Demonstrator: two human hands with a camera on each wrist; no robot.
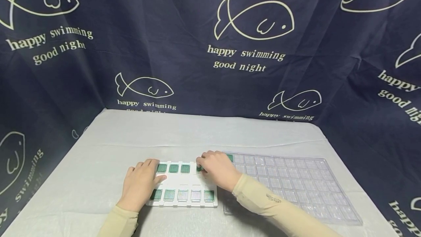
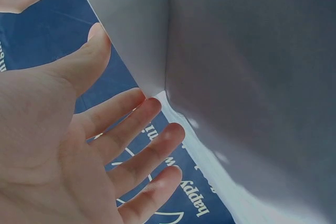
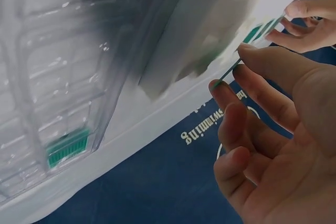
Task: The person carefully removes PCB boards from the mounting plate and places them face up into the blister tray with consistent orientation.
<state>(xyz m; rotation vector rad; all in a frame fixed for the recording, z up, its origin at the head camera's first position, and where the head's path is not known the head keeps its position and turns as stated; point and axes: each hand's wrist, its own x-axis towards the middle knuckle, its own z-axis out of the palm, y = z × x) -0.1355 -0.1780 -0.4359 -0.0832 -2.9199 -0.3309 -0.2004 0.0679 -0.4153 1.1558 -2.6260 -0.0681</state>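
Between thumb and fingertips my right hand (image 1: 218, 169) pinches a small green circuit board (image 3: 227, 74), held edge-on in the right wrist view. It is over the back right slot of a white tray (image 1: 177, 181). Green boards sit in two rows on that tray, three (image 1: 173, 168) at the back and several (image 1: 169, 195) along the front. My left hand (image 1: 139, 184) rests at the tray's left end, thumb over its top. In the left wrist view the left hand's fingers (image 2: 144, 156) are spread, fingertips right at the tray's edge.
To the right of the white tray lies a clear plastic compartment tray (image 1: 289, 184) with many cells. One green board (image 1: 230, 157) sits in its back left cell. A white cloth (image 1: 210, 129) covers the table, and dark blue printed curtains (image 1: 190, 39) stand behind and at both sides.
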